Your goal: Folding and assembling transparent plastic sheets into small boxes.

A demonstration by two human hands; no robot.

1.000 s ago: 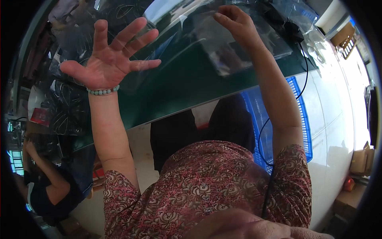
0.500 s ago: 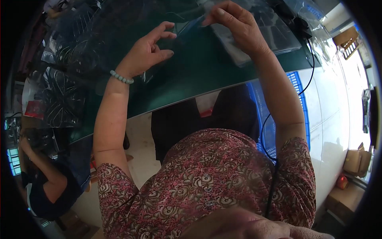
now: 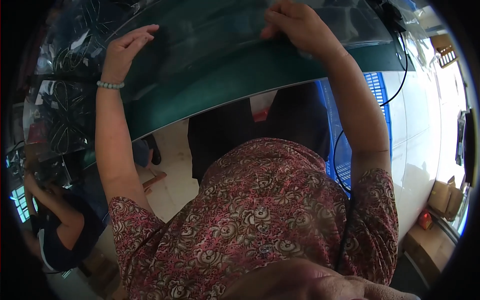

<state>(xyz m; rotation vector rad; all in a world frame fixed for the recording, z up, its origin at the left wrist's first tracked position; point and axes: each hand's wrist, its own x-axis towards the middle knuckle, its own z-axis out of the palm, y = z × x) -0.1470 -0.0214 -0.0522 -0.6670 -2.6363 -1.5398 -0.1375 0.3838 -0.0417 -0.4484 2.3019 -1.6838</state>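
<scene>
My left hand (image 3: 125, 54) is over the left part of the green tabletop (image 3: 200, 97), fingers stretched out and the thumb close beside them. Nothing shows in it. A bead bracelet (image 3: 110, 85) circles that wrist. Toward the far right, my right hand (image 3: 302, 30) has its fingers curled together; what they hold, if anything, is hidden. It is just above clear plastic sheets or bags (image 3: 357, 32) lying flat on the table.
Clear bags with thin coiled cords (image 3: 67, 112) lie at the left table end. A blue plastic crate (image 3: 377, 95) stands below the right edge, with a black cable (image 3: 402, 75) hanging near it. Another person (image 3: 65, 225) sits at lower left. Cardboard boxes (image 3: 445, 197) are at far right.
My left hand has moved left, away from my right hand, and its fingers have straightened. The right hand has shifted slightly right, its fingers more curled. The clear film between the hands is no longer distinct.
</scene>
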